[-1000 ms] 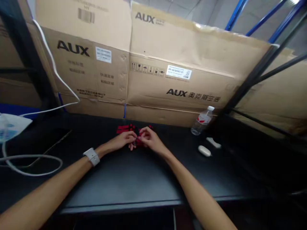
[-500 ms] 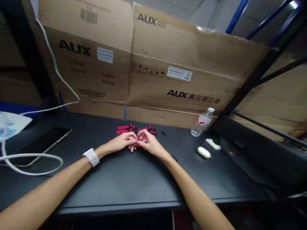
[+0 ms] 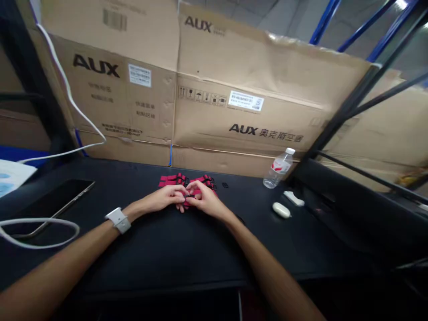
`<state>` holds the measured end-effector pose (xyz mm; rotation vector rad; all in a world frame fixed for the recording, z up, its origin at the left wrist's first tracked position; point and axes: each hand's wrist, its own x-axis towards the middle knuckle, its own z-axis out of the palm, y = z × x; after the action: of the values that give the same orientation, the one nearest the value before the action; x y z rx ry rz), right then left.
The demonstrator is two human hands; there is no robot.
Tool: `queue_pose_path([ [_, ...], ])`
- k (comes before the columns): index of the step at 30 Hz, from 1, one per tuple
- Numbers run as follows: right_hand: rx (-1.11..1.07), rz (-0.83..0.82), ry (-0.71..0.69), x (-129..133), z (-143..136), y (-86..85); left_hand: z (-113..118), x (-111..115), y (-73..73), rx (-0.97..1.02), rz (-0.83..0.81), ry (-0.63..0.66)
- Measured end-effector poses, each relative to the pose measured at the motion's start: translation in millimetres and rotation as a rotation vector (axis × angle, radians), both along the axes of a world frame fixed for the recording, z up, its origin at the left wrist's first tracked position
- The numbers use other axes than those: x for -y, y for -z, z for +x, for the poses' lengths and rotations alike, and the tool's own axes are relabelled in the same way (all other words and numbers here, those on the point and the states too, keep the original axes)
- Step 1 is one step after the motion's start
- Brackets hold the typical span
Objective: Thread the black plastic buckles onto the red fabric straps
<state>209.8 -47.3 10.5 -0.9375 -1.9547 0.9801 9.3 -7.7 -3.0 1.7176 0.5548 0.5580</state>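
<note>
My left hand [image 3: 170, 197] and my right hand [image 3: 207, 200] meet over the black table, fingers pinched together. Between them they grip a red webbing strap [image 3: 190, 203] with a small black buckle [image 3: 190, 196] at the fingertips. My fingers hide much of the strap. Just behind the hands lie more red straps with black buckles, one group [image 3: 172, 179] to the left and another group [image 3: 204, 179] to the right. A loose black buckle piece [image 3: 225, 185] rests on the table right of them.
A water bottle [image 3: 278, 169] stands at the back right, near a white oval object [image 3: 281, 210] and a white curved piece [image 3: 294, 199]. On the left are a phone [image 3: 56, 200], a white cable [image 3: 72, 227] and a paper sheet [image 3: 15, 177]. Cardboard [image 3: 240, 111] walls the back.
The view has shifted slightly, so everything sits a little further left. A black buckle now shows between my fingertips, where mostly red strap showed before. Both hands keep their grip.
</note>
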Motion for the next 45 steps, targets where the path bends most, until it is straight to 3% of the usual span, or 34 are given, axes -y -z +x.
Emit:
queue_pose_path([
  [13, 0.013, 0.015, -0.009, 0.6, -0.3, -1.6, 4.4, 0.5, 0.4, 0.032, -0.026, -0.017],
  [27, 0.178, 0.411, 0.138, 5.3, -4.0, -6.0, 7.5, 5.7, -2.1, 0.046, -0.053, -0.021],
  [39, 0.226, 0.319, -0.008, 4.6, 3.1, -11.1, 11.1, 1.7, 4.2, 0.088, -0.031, -0.128],
  [45, 0.208, 0.343, 0.027, 0.5, 6.7, -8.2, 13.5, 4.7, 2.6, 0.107, -0.093, -0.164],
])
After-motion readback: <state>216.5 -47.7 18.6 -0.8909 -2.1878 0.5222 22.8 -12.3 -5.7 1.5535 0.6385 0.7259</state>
